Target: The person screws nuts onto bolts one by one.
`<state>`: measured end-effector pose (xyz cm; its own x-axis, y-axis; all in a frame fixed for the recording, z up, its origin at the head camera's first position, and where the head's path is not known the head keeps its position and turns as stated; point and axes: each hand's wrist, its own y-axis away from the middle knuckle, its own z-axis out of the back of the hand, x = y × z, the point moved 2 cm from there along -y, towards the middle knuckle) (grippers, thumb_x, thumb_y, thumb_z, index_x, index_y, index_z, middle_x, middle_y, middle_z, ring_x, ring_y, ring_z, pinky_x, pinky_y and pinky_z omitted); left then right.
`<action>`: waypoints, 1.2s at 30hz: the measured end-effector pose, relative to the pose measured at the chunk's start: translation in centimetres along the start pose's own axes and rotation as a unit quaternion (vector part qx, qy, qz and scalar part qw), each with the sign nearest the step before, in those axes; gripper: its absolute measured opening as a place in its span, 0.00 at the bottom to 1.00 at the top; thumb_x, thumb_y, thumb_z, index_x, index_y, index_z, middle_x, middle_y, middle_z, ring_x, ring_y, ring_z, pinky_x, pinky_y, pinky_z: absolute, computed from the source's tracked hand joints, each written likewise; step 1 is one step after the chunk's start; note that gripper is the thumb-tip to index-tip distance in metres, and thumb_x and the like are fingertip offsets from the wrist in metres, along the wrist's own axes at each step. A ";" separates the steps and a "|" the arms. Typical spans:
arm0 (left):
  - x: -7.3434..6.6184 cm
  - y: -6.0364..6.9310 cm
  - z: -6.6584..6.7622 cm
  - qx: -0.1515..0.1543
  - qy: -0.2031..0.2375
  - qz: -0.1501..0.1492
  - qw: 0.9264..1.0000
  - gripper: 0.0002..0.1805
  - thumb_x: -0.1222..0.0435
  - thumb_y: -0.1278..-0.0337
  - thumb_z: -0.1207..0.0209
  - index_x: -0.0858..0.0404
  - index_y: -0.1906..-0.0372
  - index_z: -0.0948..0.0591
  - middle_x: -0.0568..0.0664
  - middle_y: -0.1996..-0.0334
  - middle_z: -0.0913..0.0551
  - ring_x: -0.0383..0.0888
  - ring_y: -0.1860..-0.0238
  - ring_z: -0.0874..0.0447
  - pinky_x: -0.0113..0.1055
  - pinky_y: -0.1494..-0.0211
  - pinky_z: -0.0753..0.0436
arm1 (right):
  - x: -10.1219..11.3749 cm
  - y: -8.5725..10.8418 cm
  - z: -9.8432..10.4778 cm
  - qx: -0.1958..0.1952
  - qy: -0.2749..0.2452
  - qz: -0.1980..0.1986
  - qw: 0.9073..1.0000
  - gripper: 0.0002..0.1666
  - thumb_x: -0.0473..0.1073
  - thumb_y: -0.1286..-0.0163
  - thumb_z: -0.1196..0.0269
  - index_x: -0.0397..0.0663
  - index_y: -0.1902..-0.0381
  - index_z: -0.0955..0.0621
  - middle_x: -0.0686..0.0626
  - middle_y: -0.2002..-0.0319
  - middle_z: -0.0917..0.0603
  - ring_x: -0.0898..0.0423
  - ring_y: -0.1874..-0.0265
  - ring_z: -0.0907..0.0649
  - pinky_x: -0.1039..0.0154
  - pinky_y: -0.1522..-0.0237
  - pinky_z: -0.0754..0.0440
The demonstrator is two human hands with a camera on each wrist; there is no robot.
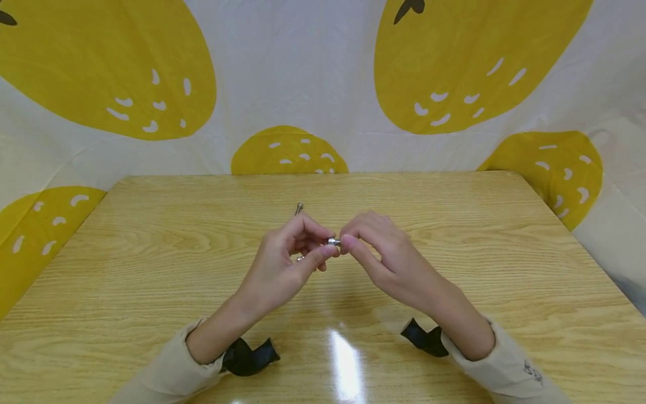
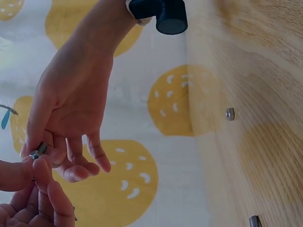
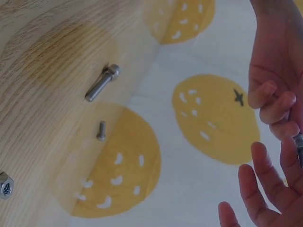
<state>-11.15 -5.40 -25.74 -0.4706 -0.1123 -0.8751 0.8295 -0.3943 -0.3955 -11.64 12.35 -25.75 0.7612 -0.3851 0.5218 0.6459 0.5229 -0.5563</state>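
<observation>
A small silver bolt (image 1: 333, 242) is held between both hands above the table. My left hand (image 1: 282, 258) pinches its wider, nut-like end between thumb and forefinger. The thumb and forefinger of my right hand (image 1: 391, 255) pinch the narrower end. From the left wrist view, the threaded shank (image 2: 42, 147) points toward the right hand; fingers hide the rest, and I cannot tell whether the wide part is a nut or the bolt's head. Through the gap in my left hand shows a small nut (image 1: 300, 258) on the table.
On the wooden table (image 1: 151, 252), beyond the left hand, lies a longer bolt (image 1: 299, 208). The right wrist view shows this bolt (image 3: 102, 82), a smaller screw (image 3: 102, 131) and a nut (image 3: 5, 185). A fruit-patterned cloth (image 1: 292, 67) hangs behind the far edge.
</observation>
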 end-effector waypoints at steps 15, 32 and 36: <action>-0.2 -0.1 0.1 -0.002 -0.002 -0.002 1.000 0.07 0.74 0.44 0.41 0.68 0.61 0.25 0.56 0.68 0.16 0.40 0.76 0.22 0.33 0.72 0.20 | 0.4 -0.1 0.7 -0.013 -0.007 0.023 1.000 0.15 0.35 0.40 0.35 0.44 0.56 0.25 0.52 0.58 0.21 0.59 0.55 0.24 0.64 0.50 0.26; -0.1 0.1 -0.1 0.005 -0.008 -0.004 1.000 0.07 0.73 0.45 0.40 0.68 0.61 0.25 0.55 0.69 0.16 0.40 0.77 0.21 0.32 0.74 0.21 | 0.0 0.0 0.0 -0.023 0.016 0.005 1.000 0.14 0.45 0.26 0.51 0.51 0.70 0.21 0.58 0.68 0.20 0.62 0.62 0.25 0.61 0.55 0.32; -0.1 0.1 -0.1 0.004 -0.008 -0.003 1.000 0.07 0.74 0.44 0.41 0.68 0.61 0.25 0.55 0.69 0.16 0.39 0.77 0.22 0.32 0.72 0.20 | 0.2 0.1 0.3 -0.003 0.014 -0.019 1.000 0.11 0.48 0.29 0.46 0.49 0.61 0.21 0.56 0.62 0.19 0.60 0.57 0.24 0.61 0.52 0.30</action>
<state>-11.01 -5.33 -25.70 -0.4806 -0.1253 -0.8680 0.8242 -0.4027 -0.3982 -11.46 12.57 -25.47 0.7373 -0.4263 0.5240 0.6747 0.5022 -0.5409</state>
